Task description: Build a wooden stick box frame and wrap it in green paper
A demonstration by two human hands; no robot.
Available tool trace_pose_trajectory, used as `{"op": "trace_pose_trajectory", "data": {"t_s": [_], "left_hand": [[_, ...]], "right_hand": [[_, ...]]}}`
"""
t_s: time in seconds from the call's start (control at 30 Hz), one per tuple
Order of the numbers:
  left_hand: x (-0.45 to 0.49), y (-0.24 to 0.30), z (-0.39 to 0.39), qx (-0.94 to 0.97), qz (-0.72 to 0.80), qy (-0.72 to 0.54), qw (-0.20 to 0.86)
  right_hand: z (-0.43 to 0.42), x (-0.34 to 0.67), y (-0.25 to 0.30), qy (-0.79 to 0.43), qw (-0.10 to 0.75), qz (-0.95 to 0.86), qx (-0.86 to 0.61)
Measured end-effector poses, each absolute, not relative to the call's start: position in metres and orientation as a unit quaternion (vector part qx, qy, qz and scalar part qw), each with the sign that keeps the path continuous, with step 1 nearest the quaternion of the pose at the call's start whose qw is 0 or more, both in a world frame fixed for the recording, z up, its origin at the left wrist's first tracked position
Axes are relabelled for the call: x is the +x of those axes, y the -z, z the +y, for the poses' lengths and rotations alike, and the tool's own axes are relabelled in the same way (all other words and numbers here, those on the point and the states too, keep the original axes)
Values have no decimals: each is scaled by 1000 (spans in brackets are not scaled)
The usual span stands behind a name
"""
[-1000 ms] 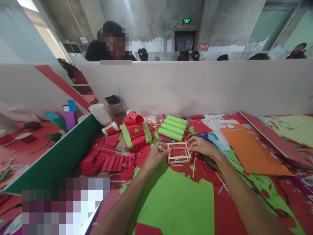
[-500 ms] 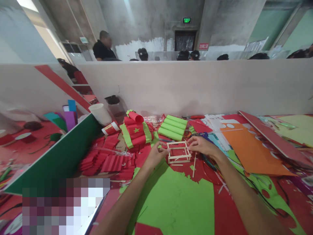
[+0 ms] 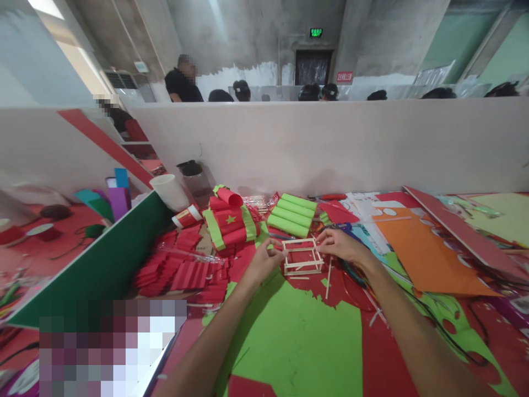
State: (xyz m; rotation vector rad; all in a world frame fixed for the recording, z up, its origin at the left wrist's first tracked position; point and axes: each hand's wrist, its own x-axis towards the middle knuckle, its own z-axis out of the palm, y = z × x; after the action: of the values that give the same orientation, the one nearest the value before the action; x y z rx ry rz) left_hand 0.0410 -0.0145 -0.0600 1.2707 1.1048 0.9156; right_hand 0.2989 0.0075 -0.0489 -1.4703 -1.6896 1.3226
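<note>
A small box-shaped frame of thin wooden sticks (image 3: 302,256) stands on the paper-covered table. My left hand (image 3: 263,261) pinches its left edge with fingers closed. My right hand (image 3: 343,246) pinches its upper right corner, fingers closed too. A loose wooden stick (image 3: 328,279) lies just right of the frame, below my right hand. Green rolled paper tubes (image 3: 291,215) lie right behind the frame.
Red paper rolls banded in green (image 3: 228,221) and folded red paper strips (image 3: 182,268) lie at left. A white cup (image 3: 169,192) and dark jar (image 3: 193,175) stand by the partition wall (image 3: 330,143). Orange paper (image 3: 421,248) and a red board (image 3: 463,234) lie at right. People sit beyond the partition.
Both hands stay on the stick frame with almost no movement. A person behind the partition at the back left has moved away and stands further off.
</note>
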Motion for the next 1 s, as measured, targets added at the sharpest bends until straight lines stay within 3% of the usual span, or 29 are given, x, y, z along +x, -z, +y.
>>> {"op": "trace_pose_trajectory", "data": {"t_s": [1.0], "left_hand": [[47, 53, -16, 548, 472, -405, 559]], "right_hand": [[4, 297, 44, -474, 257, -660, -523]]}}
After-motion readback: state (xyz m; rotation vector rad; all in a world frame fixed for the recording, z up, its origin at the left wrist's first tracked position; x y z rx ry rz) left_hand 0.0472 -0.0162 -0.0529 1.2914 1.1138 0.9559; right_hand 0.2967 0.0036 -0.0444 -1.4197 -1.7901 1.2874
